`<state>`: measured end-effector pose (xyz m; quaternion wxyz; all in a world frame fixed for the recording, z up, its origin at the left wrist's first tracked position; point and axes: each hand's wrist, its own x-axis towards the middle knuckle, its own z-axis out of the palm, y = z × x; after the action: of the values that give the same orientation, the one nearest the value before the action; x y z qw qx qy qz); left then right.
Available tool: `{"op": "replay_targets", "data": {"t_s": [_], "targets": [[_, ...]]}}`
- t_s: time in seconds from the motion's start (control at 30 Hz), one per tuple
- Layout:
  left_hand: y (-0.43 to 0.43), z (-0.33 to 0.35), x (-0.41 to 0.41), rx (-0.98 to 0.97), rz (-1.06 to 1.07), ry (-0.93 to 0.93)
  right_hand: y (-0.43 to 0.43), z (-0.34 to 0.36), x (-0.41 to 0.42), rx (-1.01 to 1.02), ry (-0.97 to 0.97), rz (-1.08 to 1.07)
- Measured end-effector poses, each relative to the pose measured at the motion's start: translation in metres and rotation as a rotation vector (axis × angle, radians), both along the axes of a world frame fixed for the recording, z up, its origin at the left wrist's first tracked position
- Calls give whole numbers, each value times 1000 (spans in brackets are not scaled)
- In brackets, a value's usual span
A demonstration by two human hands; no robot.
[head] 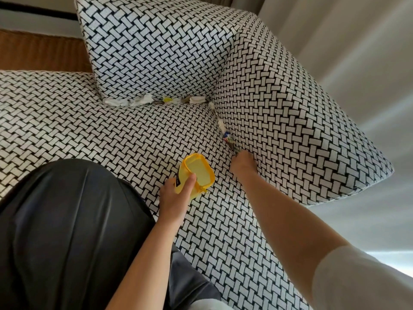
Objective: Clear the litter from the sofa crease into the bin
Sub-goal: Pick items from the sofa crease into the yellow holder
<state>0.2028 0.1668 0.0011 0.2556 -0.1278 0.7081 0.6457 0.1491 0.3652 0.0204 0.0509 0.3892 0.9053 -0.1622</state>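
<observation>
Beside my lap point(67, 220), my left hand point(175, 198) grips the empty-looking yellow bin point(200, 173); my right hand point(242, 163), fingers hidden, reaches litter point(226, 134) wedged along the seat's point(100, 135) right edge, more lining its back edge uncollected.

The back cushion point(152, 45) stands at the far edge of the seat point(89, 121); the side cushion point(290, 121) leans along its right edge, the two meeting at the far corner. Scraps point(143, 100) lie in the crease under the back cushion, and wrappers point(226, 134) sit in the crease beside the side cushion. The right hand point(242, 163) is at that crease's near end, fingertips hidden. Left of it, the left hand point(176, 198) holds the bin point(196, 175) over the seat.
</observation>
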Motion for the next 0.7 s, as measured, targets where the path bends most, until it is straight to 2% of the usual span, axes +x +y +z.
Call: {"op": "replay_targets", "data": {"t_s": [0.2, 0.3, 0.4, 0.47, 0.6, 0.63, 0.7], "targets": [[-2, 3, 1, 7, -17, 4, -3, -6, 10, 19, 121, -8], [-2, 4, 1, 9, -30, -2, -13, -6, 25, 1, 241, -9], [-3, 5, 2, 16, -40, 10, -40, 10, 47, -287, 521, -23], [-3, 4, 2, 6, -37, 14, -60, 26, 61, -441, 669, 62], [-3, 5, 3, 13, -33, 10, -78, 39, 77, -496, 682, 351], [-3, 5, 3, 12, -33, 10, -77, 37, 78, -483, 687, 350], [-3, 5, 3, 1, -40, 11, -68, 26, 81, -441, 696, 203]]}}
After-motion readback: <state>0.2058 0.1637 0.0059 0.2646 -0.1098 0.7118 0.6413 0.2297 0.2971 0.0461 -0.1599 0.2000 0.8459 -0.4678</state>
